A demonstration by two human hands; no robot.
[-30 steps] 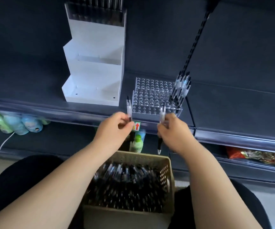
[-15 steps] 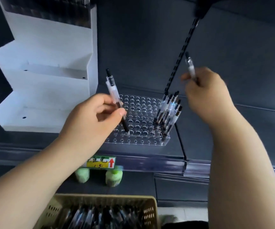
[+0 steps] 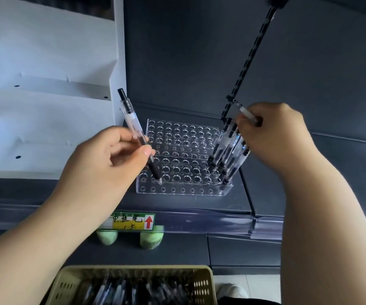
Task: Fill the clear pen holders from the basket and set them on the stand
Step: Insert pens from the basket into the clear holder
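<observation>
A clear pen holder (image 3: pixel 177 190) with rows of round holes sits on the dark shelf. Several black-and-clear pens (image 3: pixel 228 155) stand in its right-hand holes. My left hand (image 3: pixel 111 159) grips one pen (image 3: pixel 133 126) tilted, its tip over the holder's front left holes. My right hand (image 3: pixel 274 133) holds another pen (image 3: pixel 247 113) above the standing pens at the holder's right end. A beige basket (image 3: pixel 202 282) full of pens lies at the bottom. The white stepped stand (image 3: pixel 52 119) is on the shelf to the left.
A black slotted divider rail (image 3: pixel 250 60) runs up from behind the holder. A yellow price label (image 3: pixel 133 221) with a red arrow sits on the shelf edge (image 3: pixel 210 223). Two green bottle tops (image 3: pixel 151 238) show on the shelf below.
Both hands rose from the basket to the holder, each with a pen. My right hand has since come down from beside the rail to just above the standing pens.
</observation>
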